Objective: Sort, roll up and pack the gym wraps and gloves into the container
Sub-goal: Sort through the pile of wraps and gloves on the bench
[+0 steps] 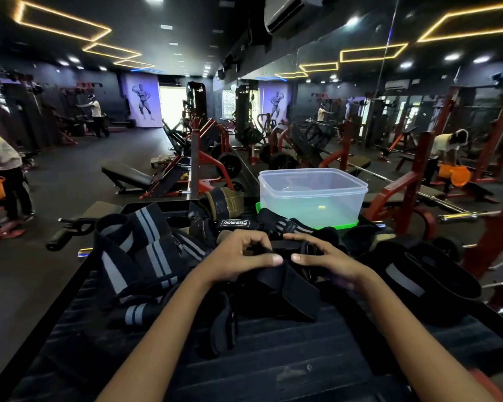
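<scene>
I take the clear plastic tub with the green lid under it (312,195) as my landmark; it stands at the far edge of the dark ribbed platform (273,358), and as far as I can see nothing is packed in it yet. Nearer me than the tub, both hands hold one plain black fabric wrap (285,285). My left hand (241,256) curls over its upper edge with the thumb laid flat across the top, and my right hand (325,256) mirrors it, thumb tips almost meeting. I judge this grip is there to keep the band square and taut so a roll can be started tightly; its loose end hangs down toward me.

To the left of the tub sprawls the heap of black wraps with grey stripes (145,256), unsorted. Just left of the tub leans an olive and black glove (225,203). On the right side, nearer me than the tub, lies another black band with a grey stripe (413,277). The held wrap sits directly between tub and me, so the carry looks short.
</scene>
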The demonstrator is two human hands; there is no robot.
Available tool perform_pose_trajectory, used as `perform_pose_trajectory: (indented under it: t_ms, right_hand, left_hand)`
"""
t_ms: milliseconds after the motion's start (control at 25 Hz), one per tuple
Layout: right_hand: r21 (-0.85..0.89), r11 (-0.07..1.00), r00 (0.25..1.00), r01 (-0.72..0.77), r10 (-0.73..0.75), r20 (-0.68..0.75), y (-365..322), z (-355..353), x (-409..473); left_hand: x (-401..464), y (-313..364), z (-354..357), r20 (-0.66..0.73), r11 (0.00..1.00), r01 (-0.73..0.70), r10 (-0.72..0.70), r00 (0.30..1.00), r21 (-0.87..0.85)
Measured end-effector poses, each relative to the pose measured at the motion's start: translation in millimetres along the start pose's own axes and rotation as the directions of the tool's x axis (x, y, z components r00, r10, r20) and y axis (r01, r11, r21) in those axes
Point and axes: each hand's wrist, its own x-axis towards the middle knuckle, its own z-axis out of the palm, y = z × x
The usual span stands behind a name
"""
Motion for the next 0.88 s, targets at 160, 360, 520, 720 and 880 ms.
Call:
perform_pose_trajectory:
  t_ms: [160,360,520,720,880]
  right_hand:
    - [0.084,0.991,0.994,-0.105,0.104,0.014,1.0,-1.3,0.6]
    - [0.078,0.992,0.994,-0.097,0.101,-0.050,2.2,6.4,4.7]
    - [0.028,0.996,0.990,-0.080,0.083,-0.116,7.7,12.5,8.9]
    - [-0.062,0.998,0.972,-0.022,0.007,-0.235,9.3,11.8,10.8]
    - [-0.467,0.882,0.918,0.062,-0.234,-0.321,9.6,9.6,9.7]
  left_hand:
    - [-2.9,5.5,-7.2,-0.082,0.906,-0.016,-0.021,0.996,-0.424]
    - [-0.4,-1.1,-8.8,-0.250,0.974,0.017,-0.075,0.965,-0.226]
    - [-1.9,-8.8,-11.9,-0.145,0.906,0.236,-0.196,0.970,0.352]
    - [-2.1,-9.3,-15.9,-0.018,0.932,0.219,-0.223,0.975,0.288]
    - [0.0,-5.2,-18.3,-0.295,0.925,0.201,-0.300,0.907,-0.323]
